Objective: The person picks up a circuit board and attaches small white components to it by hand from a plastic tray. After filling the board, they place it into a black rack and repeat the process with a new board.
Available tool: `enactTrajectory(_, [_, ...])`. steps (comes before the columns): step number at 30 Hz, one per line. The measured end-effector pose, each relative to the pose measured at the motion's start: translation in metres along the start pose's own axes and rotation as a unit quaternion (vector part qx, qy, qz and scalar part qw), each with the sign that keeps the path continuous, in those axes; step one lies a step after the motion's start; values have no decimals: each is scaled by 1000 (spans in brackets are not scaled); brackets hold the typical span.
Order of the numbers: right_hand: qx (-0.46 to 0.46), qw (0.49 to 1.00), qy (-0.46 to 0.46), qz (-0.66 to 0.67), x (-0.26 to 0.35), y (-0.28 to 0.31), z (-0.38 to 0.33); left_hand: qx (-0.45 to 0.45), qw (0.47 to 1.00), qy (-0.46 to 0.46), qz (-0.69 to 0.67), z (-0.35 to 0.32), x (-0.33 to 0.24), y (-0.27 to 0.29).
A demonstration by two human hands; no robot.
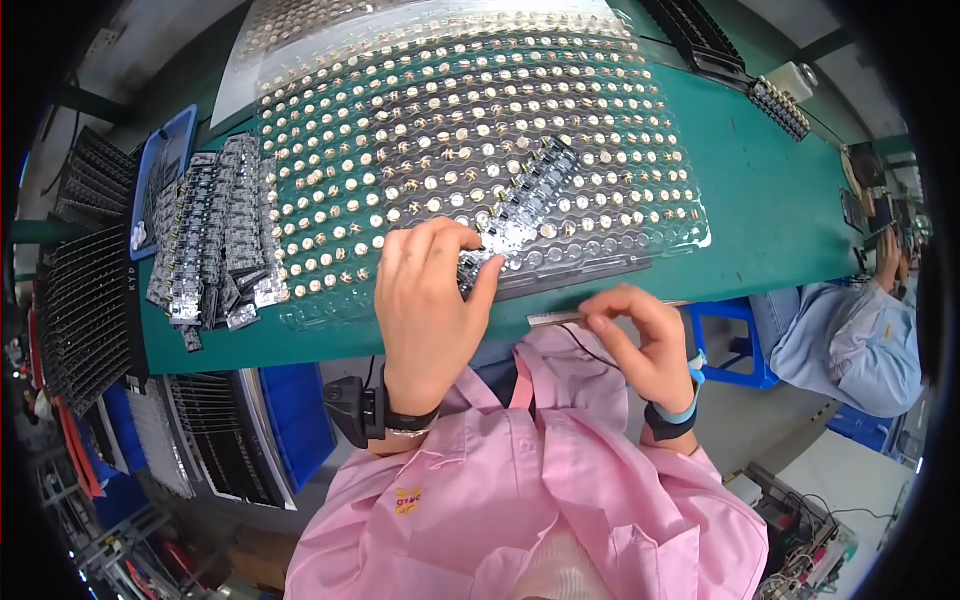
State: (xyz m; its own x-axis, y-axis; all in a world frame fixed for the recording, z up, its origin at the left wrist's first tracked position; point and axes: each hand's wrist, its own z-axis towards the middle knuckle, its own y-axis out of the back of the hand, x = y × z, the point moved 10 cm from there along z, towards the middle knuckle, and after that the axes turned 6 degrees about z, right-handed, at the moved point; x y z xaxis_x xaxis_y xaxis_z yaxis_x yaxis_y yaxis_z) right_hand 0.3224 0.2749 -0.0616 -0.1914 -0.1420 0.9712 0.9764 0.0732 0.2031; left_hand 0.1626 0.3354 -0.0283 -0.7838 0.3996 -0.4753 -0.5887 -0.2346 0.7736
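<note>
My left hand (pixel 430 290) grips the near end of a narrow strip of joined small circuit boards (pixel 535 190) between thumb and fingers. The strip slants away to the right over a clear plastic tray (pixel 692 228) with rows of small round, pale metallic parts. To the right, at the table's near edge, my right hand (pixel 640 335) is held with thumb and forefinger brought together. Whatever may be in that pinch is too small to make out. A thin dark cord (pixel 588 347) runs beside its fingertips.
Several similar board strips (pixel 215 220) are piled left of the tray on the green table (pixel 770 190). A blue bin (pixel 178 150) and black racks (pixel 85 300) stand farther left. Another strip (pixel 780 108) lies at the far right. A co-worker in a blue sleeve (pixel 850 340) sits at right.
</note>
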Motion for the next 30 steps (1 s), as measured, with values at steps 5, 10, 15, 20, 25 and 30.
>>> enactTrajectory(5, [3, 986, -154, 64, -19, -26, 13, 58, 994, 43, -88, -6, 4, -9])
enactTrajectory(10, [7, 948, -234, 218, -23, -59, 12, 42, 906, 144, -397, -30, 25, -10])
enactTrajectory(15, [-11, 970, -145, 193, -13, -68, 6, 22, 776, 190, -601, -68, 41, -5])
enactTrajectory(20, [163, 977, -107, 92, -3, -87, -6, 127, 714, 264, -636, -93, 30, -18])
enactTrajectory(25, [230, 970, 26, -79, 26, -69, -1, 155, 725, 250, -622, -108, 30, -31])
enactTrajectory(30, [-143, 938, 36, -315, 38, 85, 25, 93, 744, 243, -615, -116, 46, -21])
